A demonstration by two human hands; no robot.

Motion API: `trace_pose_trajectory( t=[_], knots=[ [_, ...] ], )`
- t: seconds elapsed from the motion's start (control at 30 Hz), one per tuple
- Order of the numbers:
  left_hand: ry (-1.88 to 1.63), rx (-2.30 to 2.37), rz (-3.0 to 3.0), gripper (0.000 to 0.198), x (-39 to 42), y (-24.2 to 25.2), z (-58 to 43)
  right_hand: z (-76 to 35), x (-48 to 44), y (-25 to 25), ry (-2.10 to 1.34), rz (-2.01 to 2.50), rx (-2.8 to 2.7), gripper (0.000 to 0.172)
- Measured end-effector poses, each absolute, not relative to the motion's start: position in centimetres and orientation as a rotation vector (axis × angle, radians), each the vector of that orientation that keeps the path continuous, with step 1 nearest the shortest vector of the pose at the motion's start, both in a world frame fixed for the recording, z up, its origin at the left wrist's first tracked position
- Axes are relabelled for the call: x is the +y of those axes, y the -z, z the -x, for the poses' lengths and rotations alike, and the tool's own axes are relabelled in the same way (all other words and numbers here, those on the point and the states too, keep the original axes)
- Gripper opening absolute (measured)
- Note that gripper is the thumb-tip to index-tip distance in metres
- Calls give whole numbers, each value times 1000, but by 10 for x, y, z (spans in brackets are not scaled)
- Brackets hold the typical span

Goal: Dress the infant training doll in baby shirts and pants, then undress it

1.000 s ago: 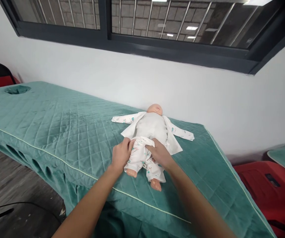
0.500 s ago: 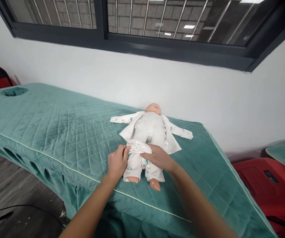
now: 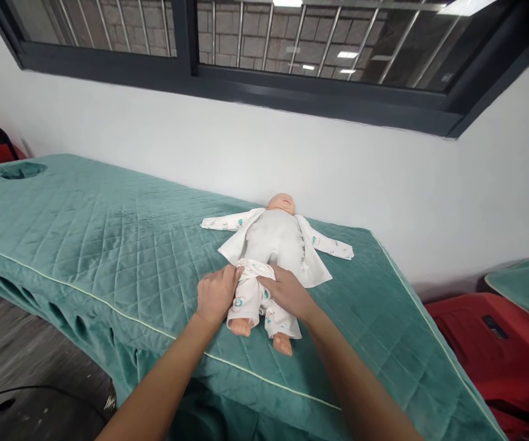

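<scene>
A baby doll (image 3: pixel 276 236) with a pale cloth body lies on its back, head toward the wall. Its white printed jacket (image 3: pixel 320 267) hangs open, both sleeves spread sideways. White printed pants (image 3: pixel 246 296) cover the lower legs, their waistband bunched around the thighs. My left hand (image 3: pixel 217 294) is closed on the waistband at the left side. Across from it, my right hand (image 3: pixel 288 293) grips the pants near the middle and right, thumb on top of the cloth. Both doll feet (image 3: pixel 282 344) stick out of the pant legs.
The doll rests on a bed with a green quilted cover (image 3: pixel 144 257), which has a face hole (image 3: pixel 21 170) at the far left. Behind are a white wall and a dark window frame (image 3: pixel 319 98). A red chair (image 3: pixel 485 343) stands at the right.
Both hands keep hold of the pants' waistband, with the right hand shifted slightly along the cloth. The whole view has moved a little; the doll lies as before.
</scene>
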State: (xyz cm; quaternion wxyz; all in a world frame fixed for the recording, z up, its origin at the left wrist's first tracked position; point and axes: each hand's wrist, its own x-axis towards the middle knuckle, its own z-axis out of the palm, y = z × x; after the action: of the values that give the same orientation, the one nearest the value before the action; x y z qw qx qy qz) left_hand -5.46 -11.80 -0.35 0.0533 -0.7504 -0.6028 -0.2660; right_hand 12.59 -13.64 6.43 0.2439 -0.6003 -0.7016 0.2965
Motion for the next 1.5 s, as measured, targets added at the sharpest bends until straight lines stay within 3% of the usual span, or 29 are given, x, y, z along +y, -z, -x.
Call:
trace_pose_trajectory(
  t=[0.13, 0.33, 0.47, 0.57, 0.73, 0.8, 0.87, 1.03, 1.33, 1.5],
  knots=[
    [935, -1851, 2346, 42, -132, 7, 57, -126, -146, -72, -888, 1617, -1891, 30],
    [1739, -1854, 2430, 26, -121, -5, 70, -155, -143, -94, -1260, 1394, -1727, 42],
    [2004, -1914, 2600, 22, -94, -34, 63, -173, -122, -106, -1304, 1348, -1699, 36],
    [1871, -1826, 3039, 23, -73, -60, 48, -178, -101, -109, -1313, 1296, -1575, 32],
    [1167, -1332, 3729, 27, -44, -86, 30, -180, -75, -98, -1364, 1174, -1376, 32],
    [1025, -1342, 3835, 31, -34, -86, 30, -183, -71, -91, -1402, 1168, -1347, 32],
    [1155, -1540, 3804, 33, -26, -79, 35, -190, -71, -85, -1445, 1174, -1300, 32],
    [1856, -2016, 3481, 36, -12, -41, 50, -221, -73, -71, -1512, 1178, -1129, 33],
    [1790, -2052, 3422, 38, -11, -24, 47, -242, -71, -55, -1369, 1146, -1081, 43],
    [1838, -1956, 3484, 37, -18, -25, 54, -254, -82, -58, -1396, 1124, -1329, 36]
  ],
)
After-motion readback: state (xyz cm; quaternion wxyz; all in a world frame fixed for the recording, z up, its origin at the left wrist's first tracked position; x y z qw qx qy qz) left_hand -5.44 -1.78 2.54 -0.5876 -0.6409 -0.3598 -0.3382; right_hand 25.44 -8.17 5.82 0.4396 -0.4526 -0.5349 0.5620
